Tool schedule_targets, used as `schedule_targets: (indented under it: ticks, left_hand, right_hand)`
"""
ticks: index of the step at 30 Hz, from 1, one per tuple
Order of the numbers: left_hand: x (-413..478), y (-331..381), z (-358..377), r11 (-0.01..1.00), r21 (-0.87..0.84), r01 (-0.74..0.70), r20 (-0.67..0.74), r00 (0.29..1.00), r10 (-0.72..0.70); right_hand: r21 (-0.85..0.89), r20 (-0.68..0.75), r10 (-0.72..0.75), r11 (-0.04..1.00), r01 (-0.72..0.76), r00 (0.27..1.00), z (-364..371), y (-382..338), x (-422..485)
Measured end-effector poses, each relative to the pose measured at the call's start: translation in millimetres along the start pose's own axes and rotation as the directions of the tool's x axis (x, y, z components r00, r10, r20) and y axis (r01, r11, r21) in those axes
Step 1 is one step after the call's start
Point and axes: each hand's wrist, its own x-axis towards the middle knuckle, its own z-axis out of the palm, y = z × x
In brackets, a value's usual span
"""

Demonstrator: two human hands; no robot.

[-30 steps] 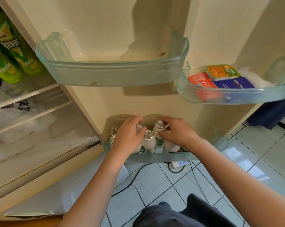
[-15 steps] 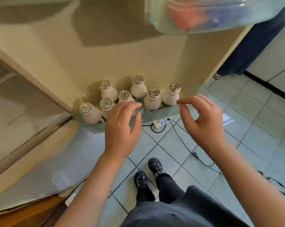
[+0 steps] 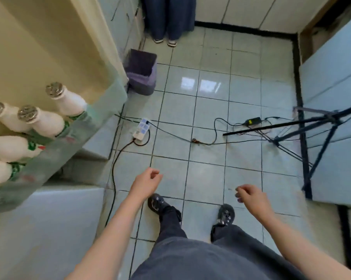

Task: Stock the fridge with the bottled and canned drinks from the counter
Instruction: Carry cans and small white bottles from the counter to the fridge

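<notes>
Several white bottles (image 3: 43, 122) with silver caps stand in the clear lower shelf (image 3: 73, 142) of the open fridge door (image 3: 39, 53) at the left edge. My left hand (image 3: 146, 183) hangs over the tiled floor, well right of the shelf, fingers loosely curled and holding nothing. My right hand (image 3: 251, 198) hangs further right, also loosely curled with nothing in it. Neither hand touches a bottle. No counter or other drinks show in this view.
A power strip (image 3: 142, 129) and black cables (image 3: 190, 139) lie across the floor. A purple bin (image 3: 141, 72) stands beside the fridge door. A black tripod (image 3: 312, 134) stands at the right. Another person's legs (image 3: 168, 19) are at the back. My feet (image 3: 190, 209) are below.
Both hands have left the bottles in the door shelf and dropped away. My view has swung right, from the fridge door to the floor.
</notes>
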Motion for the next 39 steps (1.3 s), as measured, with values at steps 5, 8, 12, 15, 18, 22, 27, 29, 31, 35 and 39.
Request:
schedule_targets:
  ticks: [5,8,12,15,18,22,27,29,31,35,39]
  left_hand:
    - [-5,21,88,0.943,0.332,0.011,0.249,0.963,-0.099]
    - [-14,35,148,0.790,0.608,-0.085,0.299,0.946,-0.128]
    - [-41,69,254,0.799,0.591,-0.113,0.307,0.947,-0.092]
    - [-72,98,344,0.732,0.650,-0.202,0.436,0.889,-0.142]
    - [-103,148,415,0.593,0.722,-0.355,0.505,0.857,-0.103]
    - [-111,250,497,0.576,0.641,-0.508,0.617,0.787,0.008]
    - [-110,341,583,0.446,0.664,-0.600,0.640,0.765,0.076]
    - [-109,364,619,0.369,0.679,-0.635,0.657,0.749,0.081]
    - [-116,384,661,0.302,0.679,-0.669,0.689,0.723,0.051]
    - [-141,412,763,0.116,0.642,-0.758,0.766,0.629,-0.134]
    - [-190,462,867,-0.168,0.460,-0.872,0.837,0.489,-0.246]
  right_hand:
    - [-0.062,0.195,0.292,0.956,-0.285,0.936,-26,135,-25]
    - [-0.137,0.273,0.299,0.953,-0.271,0.914,-46,199,-43]
    - [-0.039,0.237,0.289,0.957,-0.288,0.928,-95,294,-58]
    - [-0.013,0.177,0.385,0.921,-0.389,0.906,-132,378,-76]
    - [0.113,0.108,0.495,0.855,-0.505,0.862,-162,457,-102]
    - [0.369,0.061,0.625,0.710,-0.599,0.778,-196,533,-128]
    - [0.739,0.124,0.780,0.340,-0.581,0.613,-193,589,-157]
    - [0.836,0.245,0.781,0.129,-0.533,0.574,-190,596,-161]
    - [0.876,0.260,0.768,0.068,-0.478,0.585,-197,606,-164]
    - [0.877,0.283,0.784,0.022,-0.481,0.553,-228,649,-170]
    - [0.896,0.288,0.839,-0.066,-0.438,0.463,-282,694,-178]
